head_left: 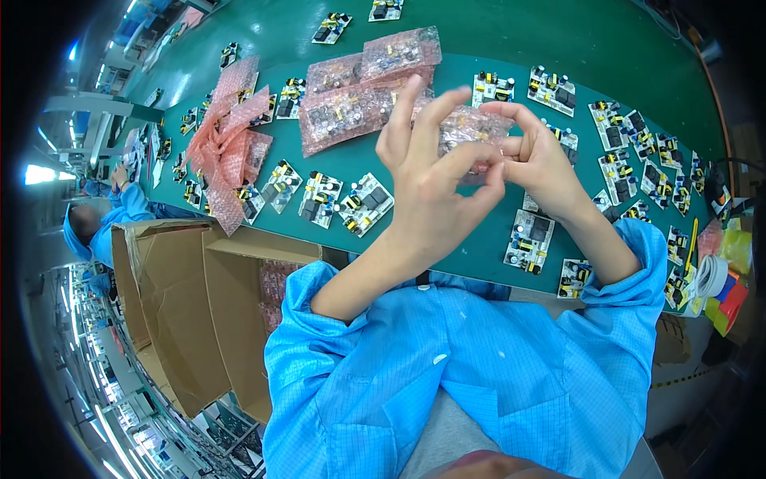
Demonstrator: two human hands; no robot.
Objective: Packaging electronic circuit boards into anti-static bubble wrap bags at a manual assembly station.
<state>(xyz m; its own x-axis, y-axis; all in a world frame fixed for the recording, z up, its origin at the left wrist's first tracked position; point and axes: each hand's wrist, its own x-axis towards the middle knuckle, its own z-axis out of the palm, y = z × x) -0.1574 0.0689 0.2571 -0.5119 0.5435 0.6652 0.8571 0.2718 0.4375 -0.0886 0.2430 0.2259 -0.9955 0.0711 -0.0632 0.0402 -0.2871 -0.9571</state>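
Observation:
Above the table I hold a pink bubble-wrap bag (467, 128) with a circuit board showing through it. My left hand (431, 164) pinches thumb and index finger together at the bag's near edge, its other fingers raised and apart. My right hand (546, 164) is curled round the bag's right end, with thumb and fingers closed on it. Just beyond my left hand lie several bagged boards (343, 116), partly stacked. Bare circuit boards surround the hands, among them one (529, 239) below my right wrist and another (365, 204) left of my left forearm.
Flat pink bubble-wrap bags (231, 132) lie heaped on the left of the green table (447, 247). More boards (618, 176) cover the right side. An open cardboard box (231, 311) with bagged items stands near left. A white cable coil (710, 275) sits far right; a co-worker (120, 207) is at left.

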